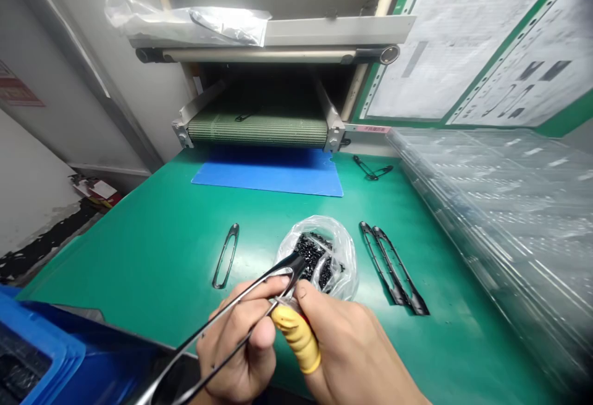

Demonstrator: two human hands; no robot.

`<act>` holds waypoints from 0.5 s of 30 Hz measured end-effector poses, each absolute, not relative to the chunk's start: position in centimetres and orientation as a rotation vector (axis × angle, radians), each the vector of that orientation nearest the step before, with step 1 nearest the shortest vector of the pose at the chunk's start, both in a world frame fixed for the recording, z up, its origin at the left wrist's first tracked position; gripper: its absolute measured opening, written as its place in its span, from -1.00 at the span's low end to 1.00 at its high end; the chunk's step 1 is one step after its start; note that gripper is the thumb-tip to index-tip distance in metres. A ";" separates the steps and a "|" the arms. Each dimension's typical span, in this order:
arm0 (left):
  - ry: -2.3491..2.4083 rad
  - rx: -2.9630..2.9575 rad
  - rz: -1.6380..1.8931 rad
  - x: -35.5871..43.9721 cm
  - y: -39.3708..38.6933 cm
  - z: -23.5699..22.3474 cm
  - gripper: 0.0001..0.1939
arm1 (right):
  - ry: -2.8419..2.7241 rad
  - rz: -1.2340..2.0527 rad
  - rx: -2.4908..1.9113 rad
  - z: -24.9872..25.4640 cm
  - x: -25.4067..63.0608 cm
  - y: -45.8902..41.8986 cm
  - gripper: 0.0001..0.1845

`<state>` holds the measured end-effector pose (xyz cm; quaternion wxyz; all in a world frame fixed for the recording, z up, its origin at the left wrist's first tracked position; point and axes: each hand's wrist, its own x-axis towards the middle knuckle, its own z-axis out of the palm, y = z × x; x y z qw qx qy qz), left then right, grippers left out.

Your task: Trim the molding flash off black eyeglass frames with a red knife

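My left hand [241, 337] is closed around a long black loop-shaped plastic frame [222, 306], which slants from the lower left up to the middle. At the frame's far end, my right hand [347, 343] is closed in a pinch, its fingertips against or very near the frame. A yellow finger cot [299, 337] covers one of its digits. What lies between those fingertips is too small or hidden to make out. Just beyond both hands stands a round container lined with a clear plastic bag [345, 241], holding many small black pieces [312, 257].
One similar frame [226, 257] lies left of the bag, and two more [393, 269] lie to its right. Further back are another pair [373, 170], a blue sheet [269, 173] and a green conveyor belt [259, 127]. Clear trays [500, 207] line the right; a blue bin [65, 355] is lower left.
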<state>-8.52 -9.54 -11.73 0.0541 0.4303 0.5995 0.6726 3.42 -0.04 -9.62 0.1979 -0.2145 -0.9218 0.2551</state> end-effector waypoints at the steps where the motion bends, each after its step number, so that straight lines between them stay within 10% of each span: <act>1: 1.771 1.259 2.095 -8.5 -8.9 -11.9 -0.81 | -2.509 0.819 -0.668 -9.4 3.5 0.3 -0.89; 8: 1.288 1.339 1.366 -10.4 -2.7 -10.4 -0.56 | -1.878 1.765 -0.710 -8.6 6.0 5.1 -0.65; 15: 2.170 1.925 1.167 -20.8 8.2 -8.2 -0.88 | -2.205 0.470 -1.604 -15.2 13.9 12.1 -0.88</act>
